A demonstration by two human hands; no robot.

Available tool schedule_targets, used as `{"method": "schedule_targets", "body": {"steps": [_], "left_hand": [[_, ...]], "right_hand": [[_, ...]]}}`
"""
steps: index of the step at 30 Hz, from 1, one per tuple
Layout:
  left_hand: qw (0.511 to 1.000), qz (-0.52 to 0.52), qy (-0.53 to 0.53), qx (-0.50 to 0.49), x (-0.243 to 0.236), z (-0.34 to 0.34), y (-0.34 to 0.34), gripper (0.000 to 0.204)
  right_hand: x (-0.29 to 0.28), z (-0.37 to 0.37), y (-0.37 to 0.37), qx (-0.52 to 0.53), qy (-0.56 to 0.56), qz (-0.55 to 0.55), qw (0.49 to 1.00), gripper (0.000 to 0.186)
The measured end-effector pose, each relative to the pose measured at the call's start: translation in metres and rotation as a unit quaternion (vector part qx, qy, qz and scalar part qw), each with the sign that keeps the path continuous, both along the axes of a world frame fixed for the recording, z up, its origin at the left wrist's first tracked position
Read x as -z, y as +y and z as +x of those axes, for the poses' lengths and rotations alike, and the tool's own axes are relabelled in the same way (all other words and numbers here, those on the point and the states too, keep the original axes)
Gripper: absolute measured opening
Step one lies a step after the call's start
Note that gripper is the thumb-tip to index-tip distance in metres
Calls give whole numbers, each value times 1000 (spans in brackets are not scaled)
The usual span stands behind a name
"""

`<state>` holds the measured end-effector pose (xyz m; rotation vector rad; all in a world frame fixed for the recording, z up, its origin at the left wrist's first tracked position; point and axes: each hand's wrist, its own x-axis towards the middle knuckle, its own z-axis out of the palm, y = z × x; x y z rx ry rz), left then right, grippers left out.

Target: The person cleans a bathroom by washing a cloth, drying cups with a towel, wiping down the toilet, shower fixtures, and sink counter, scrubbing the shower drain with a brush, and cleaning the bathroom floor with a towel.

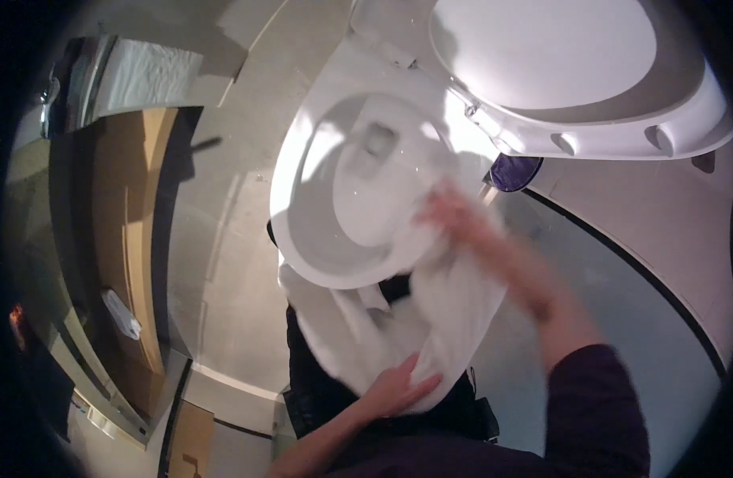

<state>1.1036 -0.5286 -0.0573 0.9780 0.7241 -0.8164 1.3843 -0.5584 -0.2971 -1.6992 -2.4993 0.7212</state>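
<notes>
While the white cloth [430, 311] hangs over the front rim of the toilet bowl [302, 171], both hands are on it. It drapes from the rim at about five o'clock of the bowl and spills down toward the person's lap, bunched and folded, with one loose flap trailing off to the left under the bowl's front edge.

Up at the rim, the right hand [462, 219] presses on the top of the cloth, right where the fabric meets the porcelain. It is blurred, so whether the fingers are curled into the fabric or lying flat, I cannot tell. Its forearm runs down to four o'clock into a dark purple sleeve [597, 414].

Down at six o'clock, the left hand [398, 386] has the lower end of the cloth, fingers spread and closed onto the fabric, thumb out to the right, bare forearm coming in from the bottom edge.

Outward now: the bowl is white and shiny, with water sitting deep in its middle. The seat and lid [558, 64] stand raised at one o'clock. Just below the seat hinge, at three o'clock of the bowl, sits a small purple round object [514, 171]. Pale floor tiles [223, 239] spread to the left, and a wooden cabinet [127, 239] stands at nine o'clock.
</notes>
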Motion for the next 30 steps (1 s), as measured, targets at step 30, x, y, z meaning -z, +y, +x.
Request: {"method": "schedule_targets", "body": {"steps": [30], "left_hand": [[889, -102, 235, -380, -2, -107, 135, 61]], "right_hand": [[17, -76, 280, 729, -122, 152, 656, 50]]}}
